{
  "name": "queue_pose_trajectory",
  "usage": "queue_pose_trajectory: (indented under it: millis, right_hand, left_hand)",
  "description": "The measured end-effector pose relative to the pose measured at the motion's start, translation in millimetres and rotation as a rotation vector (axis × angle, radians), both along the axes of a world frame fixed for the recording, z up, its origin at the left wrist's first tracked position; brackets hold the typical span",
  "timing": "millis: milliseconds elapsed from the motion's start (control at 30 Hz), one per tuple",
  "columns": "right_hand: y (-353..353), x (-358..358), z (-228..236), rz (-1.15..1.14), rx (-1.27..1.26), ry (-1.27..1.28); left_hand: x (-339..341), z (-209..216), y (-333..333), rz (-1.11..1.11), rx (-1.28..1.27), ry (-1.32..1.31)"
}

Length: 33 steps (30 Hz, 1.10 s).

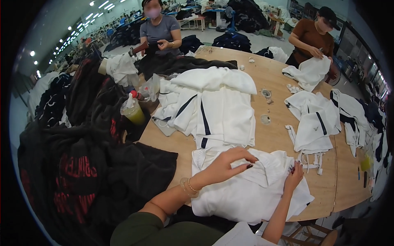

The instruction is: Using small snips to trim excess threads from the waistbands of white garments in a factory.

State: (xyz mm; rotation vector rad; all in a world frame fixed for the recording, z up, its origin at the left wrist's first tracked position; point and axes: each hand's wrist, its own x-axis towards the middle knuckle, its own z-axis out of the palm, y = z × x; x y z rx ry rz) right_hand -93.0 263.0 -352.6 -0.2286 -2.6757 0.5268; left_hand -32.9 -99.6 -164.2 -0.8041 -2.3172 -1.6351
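Note:
A white garment [234, 192] with a ribbed, gathered band lies in front of me, spread over the near edge of the wooden table. Above its upper part, my left hand [228, 166] hovers with thumb and fingers apart and nothing between them. At the garment's right side, my right hand [294, 177] has its fingers bent together on the edge of the cloth. Small dark spots show at those fingertips; whether they are nails or a small tool is unclear. Just beyond lies a stack of white garments [227, 108] with navy stripes.
Dark fleece garments [102, 172] with red print are heaped on the left. A cup of yellow-green drink [134, 111] stands beside them. White garments [314, 121] with cords lie on the table's [266, 137] right. Two people [162, 35] work across the table, one holding white cloth [310, 73].

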Motion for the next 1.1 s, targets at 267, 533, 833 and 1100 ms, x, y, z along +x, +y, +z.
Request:
queue_pose_trajectory:
  millis: [267, 533, 833, 1100]
  right_hand:
    - [7.2, 0.9, -4.0, 0.008, -0.015, 0.053]
    - [7.9, 1.5, -3.4, 0.009, -0.02, 0.048]
    - [6.6, 1.3, 0.1, 0.009, -0.034, 0.05]
    - [4.2, 1.5, 0.1, 0.002, -0.033, 0.044]
  left_hand:
    - [37.0, 105.9, 5.3, -0.762, 0.729, 0.17]
    - [48.0, 107.3, 17.3, -0.813, 0.907, 0.095]
    - [21.7, 64.2, 25.6, -0.649, 0.727, -0.137]
    - [-28.8, -116.0, 48.7, 0.137, -0.616, 0.184]
